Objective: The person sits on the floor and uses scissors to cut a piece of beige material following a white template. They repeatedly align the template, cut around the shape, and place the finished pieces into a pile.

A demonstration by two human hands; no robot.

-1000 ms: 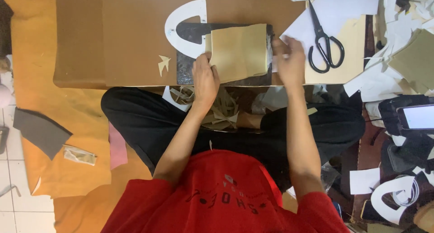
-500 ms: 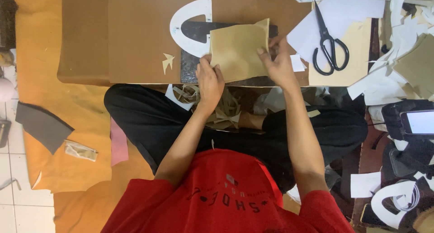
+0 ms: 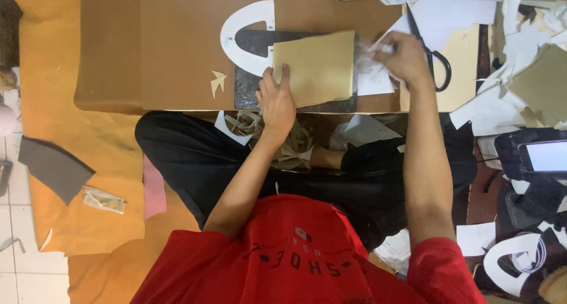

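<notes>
A person in a red shirt (image 3: 307, 257) sits cross-legged at a brown board (image 3: 177, 44), the left hand (image 3: 276, 100) spread flat, fingers extended, pressing down the near corner of a tan rectangular sheet of card (image 3: 316, 68) lying at the board's centre. The right hand (image 3: 404, 56), at three o'clock of the sheet, is loosely curled around a blurred white scrap of paper (image 3: 375, 68). A white horseshoe-shaped paper pattern (image 3: 239, 35) lies at ten o'clock of the sheet, black-handled scissors (image 3: 434, 56) just beyond the right hand.
</notes>
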